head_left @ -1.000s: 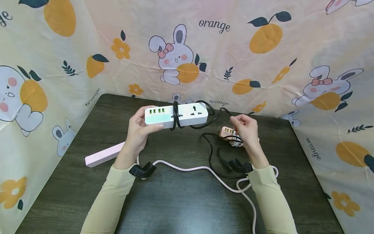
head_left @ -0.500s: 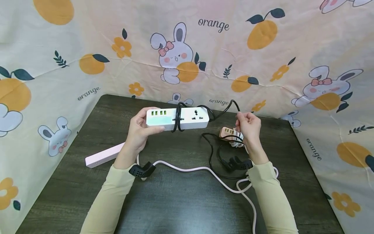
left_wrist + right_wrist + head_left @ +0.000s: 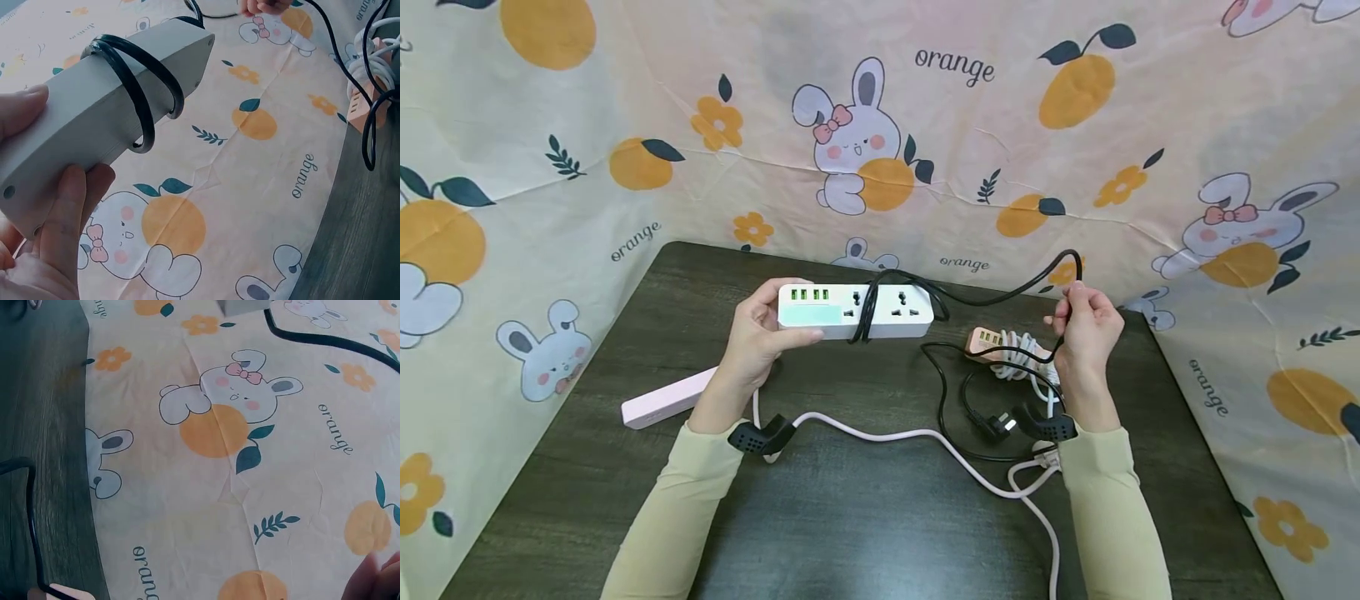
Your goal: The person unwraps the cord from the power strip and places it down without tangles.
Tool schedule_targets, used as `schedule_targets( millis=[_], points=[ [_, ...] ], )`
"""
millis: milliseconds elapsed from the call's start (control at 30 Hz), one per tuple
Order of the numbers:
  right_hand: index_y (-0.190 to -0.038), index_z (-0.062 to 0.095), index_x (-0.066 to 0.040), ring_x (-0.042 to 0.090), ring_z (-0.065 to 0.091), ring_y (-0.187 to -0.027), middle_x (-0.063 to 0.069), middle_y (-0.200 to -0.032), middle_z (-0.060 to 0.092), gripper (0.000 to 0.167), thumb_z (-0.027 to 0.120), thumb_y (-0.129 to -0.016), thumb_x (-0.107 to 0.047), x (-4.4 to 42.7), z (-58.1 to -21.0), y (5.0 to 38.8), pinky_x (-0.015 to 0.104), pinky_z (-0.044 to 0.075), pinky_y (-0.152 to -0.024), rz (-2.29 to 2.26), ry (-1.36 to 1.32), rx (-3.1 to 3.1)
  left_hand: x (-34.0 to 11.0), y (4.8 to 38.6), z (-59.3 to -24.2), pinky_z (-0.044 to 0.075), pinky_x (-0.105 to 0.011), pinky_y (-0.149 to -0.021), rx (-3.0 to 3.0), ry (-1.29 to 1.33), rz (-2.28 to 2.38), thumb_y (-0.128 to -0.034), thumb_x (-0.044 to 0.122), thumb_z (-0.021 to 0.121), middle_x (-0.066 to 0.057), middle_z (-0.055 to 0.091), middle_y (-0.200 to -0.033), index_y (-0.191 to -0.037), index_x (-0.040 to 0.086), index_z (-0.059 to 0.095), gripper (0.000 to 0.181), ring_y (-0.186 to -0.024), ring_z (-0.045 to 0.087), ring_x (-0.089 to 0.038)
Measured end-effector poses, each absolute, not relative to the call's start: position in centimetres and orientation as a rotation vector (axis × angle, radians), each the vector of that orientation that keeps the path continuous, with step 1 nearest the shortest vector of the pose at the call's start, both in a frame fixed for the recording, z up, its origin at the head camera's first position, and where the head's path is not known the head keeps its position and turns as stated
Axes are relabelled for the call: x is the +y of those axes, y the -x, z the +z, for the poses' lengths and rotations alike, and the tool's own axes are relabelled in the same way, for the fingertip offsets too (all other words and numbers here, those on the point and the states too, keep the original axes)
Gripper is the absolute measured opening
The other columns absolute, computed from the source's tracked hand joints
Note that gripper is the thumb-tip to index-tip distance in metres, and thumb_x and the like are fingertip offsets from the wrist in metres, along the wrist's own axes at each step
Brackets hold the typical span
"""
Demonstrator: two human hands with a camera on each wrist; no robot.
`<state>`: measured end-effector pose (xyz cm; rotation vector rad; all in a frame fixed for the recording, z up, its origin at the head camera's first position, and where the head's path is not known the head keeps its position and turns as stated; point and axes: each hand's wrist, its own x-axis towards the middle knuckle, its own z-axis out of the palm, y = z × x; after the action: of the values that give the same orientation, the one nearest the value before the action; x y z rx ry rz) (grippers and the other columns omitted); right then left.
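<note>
A white power strip (image 3: 898,328) with several USB ports and sockets is raised above the table, its left end gripped by my left hand (image 3: 758,346). Loops of black cord (image 3: 1015,292) wrap around its middle. In the left wrist view my thumb (image 3: 25,109) lies on one side of the strip and fingers lie on the other. At the right, my right hand (image 3: 1090,333) pinches the black cord, which arches up from the strip to its fingertips. The cord's far end, with a black plug (image 3: 996,427), lies on the table. Right fingertips (image 3: 369,581) barely show in the right wrist view.
On the dark table (image 3: 850,533), a peach power strip (image 3: 985,340) bundled with white cord lies behind the black cord. A pink power strip (image 3: 666,400) lies left, partly hidden by my forearm. A pale cord (image 3: 895,434) crosses the table. A printed cloth (image 3: 700,208) hangs behind.
My right hand has moved right, drawing out a longer stretch of black cord. The loops around the white strip have shifted and look looser. My left hand stays nearly in place.
</note>
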<state>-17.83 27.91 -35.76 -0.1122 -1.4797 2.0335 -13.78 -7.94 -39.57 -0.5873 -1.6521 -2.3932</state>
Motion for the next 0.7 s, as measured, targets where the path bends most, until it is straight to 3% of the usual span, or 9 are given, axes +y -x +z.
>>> schedule_targets(
  millis=[367,700],
  points=[
    [-0.072,0.052,0.006,0.009,0.03,-0.031,0.007,-0.048,0.043,0.022,0.055,-0.092,-0.001,28.2,-35.1,15.1,0.022,0.041,-0.038,2.093,-0.131,-1.155,-8.4,14.5,-39.3,0.054,-0.025,-0.074,-1.708,0.471,-2.34,-0.0645,-0.024,0.066,-0.007,0.057,-0.107,-0.113,0.002,0.056,0.056,-0.095,0.06,-0.016],
    [-0.072,0.051,0.006,0.008,0.029,-0.031,0.006,-0.048,0.04,0.022,0.052,-0.093,0.0,30.0,-35.9,13.4,0.02,0.04,-0.037,2.03,-0.213,-1.215,-9.3,14.8,-38.6,0.052,-0.023,-0.075,-1.596,0.351,-2.377,-0.0699,-0.023,0.063,-0.004,0.058,-0.106,-0.111,0.009,0.058,0.053,-0.096,0.061,-0.015]
  ],
)
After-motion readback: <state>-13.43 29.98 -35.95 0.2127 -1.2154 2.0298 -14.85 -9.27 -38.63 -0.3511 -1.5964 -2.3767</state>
